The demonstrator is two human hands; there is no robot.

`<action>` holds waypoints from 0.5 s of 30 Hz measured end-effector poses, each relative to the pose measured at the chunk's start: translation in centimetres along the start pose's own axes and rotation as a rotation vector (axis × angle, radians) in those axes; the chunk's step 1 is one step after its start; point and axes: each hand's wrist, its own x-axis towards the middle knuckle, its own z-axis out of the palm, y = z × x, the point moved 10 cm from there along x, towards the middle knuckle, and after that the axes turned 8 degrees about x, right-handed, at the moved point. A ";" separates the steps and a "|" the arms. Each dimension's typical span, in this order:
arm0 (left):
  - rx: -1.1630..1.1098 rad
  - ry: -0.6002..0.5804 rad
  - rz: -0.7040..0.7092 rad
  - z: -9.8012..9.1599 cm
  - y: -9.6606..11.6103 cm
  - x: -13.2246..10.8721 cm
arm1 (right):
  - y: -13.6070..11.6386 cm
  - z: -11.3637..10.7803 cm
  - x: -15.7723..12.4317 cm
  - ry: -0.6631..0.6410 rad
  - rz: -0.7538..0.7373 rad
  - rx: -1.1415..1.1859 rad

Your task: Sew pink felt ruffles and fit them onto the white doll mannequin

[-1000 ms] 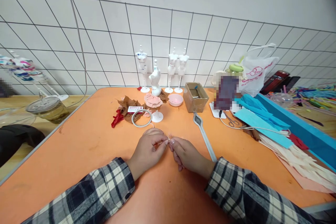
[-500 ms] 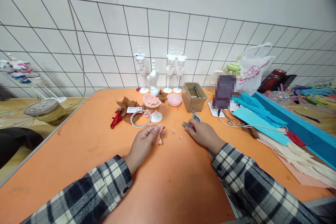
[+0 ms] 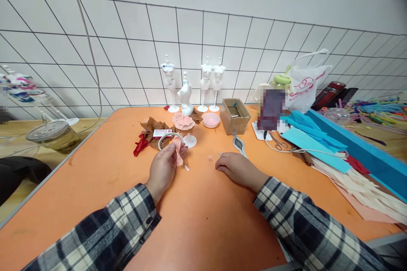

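My left hand is raised a little above the orange table and pinches a folded pink paper piece between thumb and fingers. It is just in front of a white tape ring. My right hand rests on the table with its fingers curled under. A thin pale tip shows at its fingertips, and I cannot make out what it is. Small pink scraps lie between the two hands.
A white mannequin with a pink paper skirt stands behind the ring, beside brown and red paper. Further back are three white mannequins, a pink bowl, a cardboard box and a phone stand. Blue and cream sheets lie right, a glass jar left.
The hands, together a second ago, came apart. The right hand went out toward the box and came back to the table. The left hand lifted the pink paper toward the tape ring.
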 end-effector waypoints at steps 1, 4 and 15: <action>-0.056 0.029 -0.018 -0.4 0.0 0.3 | 0.1 -0.1 0.3 0.029 0.014 0.021; -0.148 0.070 -0.068 -0.8 -0.1 0.8 | 0.4 -0.2 1.2 0.115 0.068 0.038; 0.068 -0.084 -0.022 0.5 -0.2 0.4 | 0.5 -6.5 2.1 0.459 0.017 -0.008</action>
